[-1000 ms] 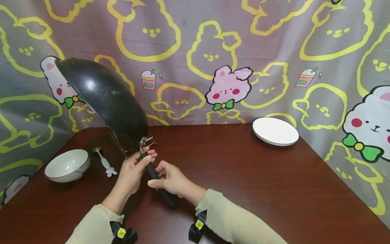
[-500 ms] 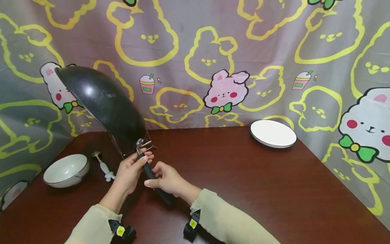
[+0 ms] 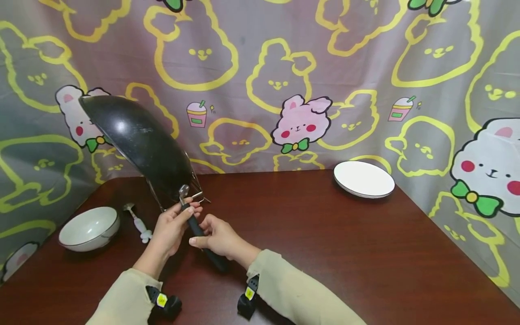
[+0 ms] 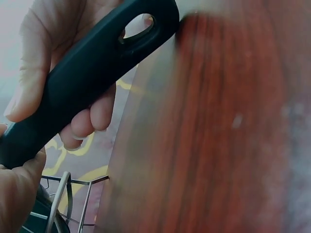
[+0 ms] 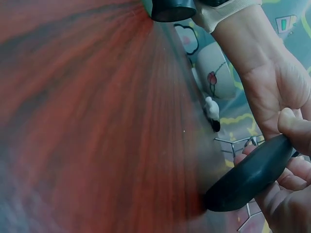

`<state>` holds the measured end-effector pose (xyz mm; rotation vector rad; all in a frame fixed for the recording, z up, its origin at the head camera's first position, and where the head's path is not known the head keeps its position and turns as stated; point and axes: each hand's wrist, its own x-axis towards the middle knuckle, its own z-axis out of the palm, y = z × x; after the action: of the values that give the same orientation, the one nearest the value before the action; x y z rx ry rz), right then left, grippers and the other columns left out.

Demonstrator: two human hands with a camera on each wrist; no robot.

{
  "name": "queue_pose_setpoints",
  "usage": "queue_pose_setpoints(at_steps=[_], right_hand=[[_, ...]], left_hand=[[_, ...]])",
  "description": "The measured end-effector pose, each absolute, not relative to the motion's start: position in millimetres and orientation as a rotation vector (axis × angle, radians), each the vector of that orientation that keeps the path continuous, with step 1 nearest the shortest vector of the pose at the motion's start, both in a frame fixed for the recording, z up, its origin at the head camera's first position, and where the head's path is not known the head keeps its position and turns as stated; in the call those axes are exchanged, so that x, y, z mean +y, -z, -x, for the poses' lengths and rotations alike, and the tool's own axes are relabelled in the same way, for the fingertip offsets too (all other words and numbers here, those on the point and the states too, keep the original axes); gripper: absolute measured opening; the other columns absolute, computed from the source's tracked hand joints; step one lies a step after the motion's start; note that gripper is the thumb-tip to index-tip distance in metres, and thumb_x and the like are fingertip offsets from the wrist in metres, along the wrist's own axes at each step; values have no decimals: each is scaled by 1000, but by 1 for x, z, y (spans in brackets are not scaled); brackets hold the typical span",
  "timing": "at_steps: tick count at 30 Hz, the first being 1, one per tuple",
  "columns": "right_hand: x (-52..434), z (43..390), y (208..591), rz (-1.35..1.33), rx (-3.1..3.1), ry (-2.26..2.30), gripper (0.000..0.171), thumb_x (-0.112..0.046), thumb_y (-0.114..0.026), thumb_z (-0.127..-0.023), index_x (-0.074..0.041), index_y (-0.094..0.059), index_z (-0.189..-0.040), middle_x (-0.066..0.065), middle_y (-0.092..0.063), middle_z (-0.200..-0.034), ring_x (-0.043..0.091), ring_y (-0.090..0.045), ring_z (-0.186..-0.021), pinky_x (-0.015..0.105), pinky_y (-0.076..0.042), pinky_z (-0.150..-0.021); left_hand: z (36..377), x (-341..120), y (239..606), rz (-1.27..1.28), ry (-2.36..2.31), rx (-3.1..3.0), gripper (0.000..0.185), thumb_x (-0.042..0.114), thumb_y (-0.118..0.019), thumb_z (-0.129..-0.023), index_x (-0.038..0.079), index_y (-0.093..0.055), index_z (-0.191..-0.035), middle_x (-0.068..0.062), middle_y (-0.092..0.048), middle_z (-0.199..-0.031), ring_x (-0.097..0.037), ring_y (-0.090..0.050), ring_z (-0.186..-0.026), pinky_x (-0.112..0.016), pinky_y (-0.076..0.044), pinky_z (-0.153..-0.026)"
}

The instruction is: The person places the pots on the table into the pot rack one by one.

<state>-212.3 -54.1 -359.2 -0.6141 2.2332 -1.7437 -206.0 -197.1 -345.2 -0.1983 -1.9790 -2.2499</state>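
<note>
A black wok (image 3: 146, 135) tilts steeply on the left, its outer curve toward the right and its inside hidden. Its black handle (image 3: 215, 259) slants toward the viewer; an oval hole shows at its end in the left wrist view. My left hand (image 3: 168, 228) grips the handle beside the metal neck (image 3: 183, 192). Farther down, my right hand (image 3: 221, 237) pinches it between thumb and fingers, also seen in the right wrist view. A wire rack (image 3: 197, 180) stands under and behind the wok; whether the wok rests on it, I cannot tell.
Left of the hands stand a white bowl (image 3: 89, 228) with a dark rim and a spoon (image 3: 140, 224) with a pale handle. A white plate (image 3: 363, 179) lies at the table's back right. A patterned curtain (image 3: 239, 67) closes off the table's far side.
The wok and its handle have turned slightly in both hands, uncovering more of the rack's wires on the right. Both hands have shifted a little to the left, and the head view has tilted slightly.
</note>
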Motion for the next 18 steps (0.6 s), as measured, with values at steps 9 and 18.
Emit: queue_pose_setpoints(at_steps=[9, 18], right_hand=[[-59, 213, 359, 606, 2258, 1733, 24, -10, -75, -76, -5, -54, -87, 3, -60, -66, 10, -57, -56, 23, -46, -53], [-21, 207, 356, 633, 2399, 1686, 36, -26, -68, -84, -2, -56, -108, 7, -64, -94, 14, -61, -83, 26, -49, -68]], left_hand=[[207, -201, 347, 147, 2230, -2006, 40, 13, -48, -96, -3, -36, -130, 18, -64, -94, 0, -61, -92, -16, -47, -84], [184, -192, 330, -112, 1379, -2404, 42, 23, -53, -93, -4, -50, -125, -25, -60, -115, -29, -59, -104, -27, -47, -87]])
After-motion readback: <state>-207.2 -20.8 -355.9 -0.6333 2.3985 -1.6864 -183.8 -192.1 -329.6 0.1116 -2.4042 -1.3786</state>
